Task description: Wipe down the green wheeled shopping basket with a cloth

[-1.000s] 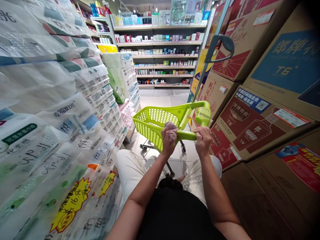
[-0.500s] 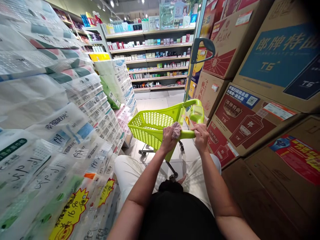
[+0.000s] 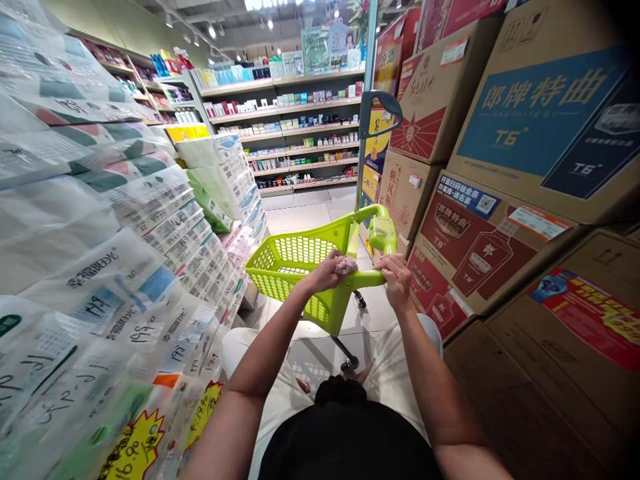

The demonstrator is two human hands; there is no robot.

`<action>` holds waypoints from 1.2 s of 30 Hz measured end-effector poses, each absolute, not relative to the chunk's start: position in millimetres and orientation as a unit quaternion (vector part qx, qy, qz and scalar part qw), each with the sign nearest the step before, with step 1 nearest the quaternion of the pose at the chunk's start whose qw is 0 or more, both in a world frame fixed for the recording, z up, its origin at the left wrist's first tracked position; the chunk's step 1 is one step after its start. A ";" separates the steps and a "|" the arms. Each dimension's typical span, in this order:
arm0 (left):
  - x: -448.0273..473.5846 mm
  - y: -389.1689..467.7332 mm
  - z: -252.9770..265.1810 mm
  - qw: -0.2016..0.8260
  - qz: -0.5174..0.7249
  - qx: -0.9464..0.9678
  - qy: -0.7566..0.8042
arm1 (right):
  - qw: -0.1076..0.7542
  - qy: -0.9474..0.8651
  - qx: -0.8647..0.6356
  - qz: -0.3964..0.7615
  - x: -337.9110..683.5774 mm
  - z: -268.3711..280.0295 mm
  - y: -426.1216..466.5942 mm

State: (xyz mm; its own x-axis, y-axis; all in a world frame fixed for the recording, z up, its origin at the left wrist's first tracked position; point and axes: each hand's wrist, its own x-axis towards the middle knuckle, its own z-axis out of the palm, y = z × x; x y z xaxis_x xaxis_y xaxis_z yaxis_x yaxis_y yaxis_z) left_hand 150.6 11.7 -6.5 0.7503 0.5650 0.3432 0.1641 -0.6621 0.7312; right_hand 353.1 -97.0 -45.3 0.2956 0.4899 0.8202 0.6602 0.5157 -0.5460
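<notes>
A lime-green shopping cart (image 3: 325, 312) with a perforated basket stands in front of my knees, its long side angled to the left. My left hand (image 3: 325, 273) is closed on a crumpled pinkish cloth (image 3: 347, 265) and rests against the cart's near rim. On the near end of the cart's green handle (image 3: 371, 277), my right hand (image 3: 397, 275) is wrapped with bent fingers. The basket's bottom is partly hidden by its wall; inside it I see only green mesh. A caster wheel (image 3: 350, 364) shows below, between my legs.
Wrapped tissue packs (image 3: 165, 200) are stacked high along the left. Cardboard cartons (image 3: 475, 247) form a wall close on the right. A grey loop handle (image 3: 383, 97) on a pole rises beyond the cart. Product shelves (image 3: 300, 127) cross the far end of the tiled floor (image 3: 300, 217).
The cart has turned slightly and shifted left. My left hand has slid left with the cloth and lies flatter at the rim; my right hand keeps its hold on the handle.
</notes>
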 end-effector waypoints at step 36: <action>292.1 218.6 -35.7 0.375 0.293 0.793 0.381 | 0.668 -0.565 -0.474 -0.100 368.2 -53.6 -85.7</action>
State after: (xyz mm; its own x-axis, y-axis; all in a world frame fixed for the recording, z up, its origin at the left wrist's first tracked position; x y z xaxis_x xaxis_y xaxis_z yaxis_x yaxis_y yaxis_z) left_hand 292.1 218.6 -35.7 0.5382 0.8238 0.1778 0.3845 -0.4278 0.8180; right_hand 368.2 -85.7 -53.6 0.3422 0.4018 0.8494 0.6685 0.5311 -0.5206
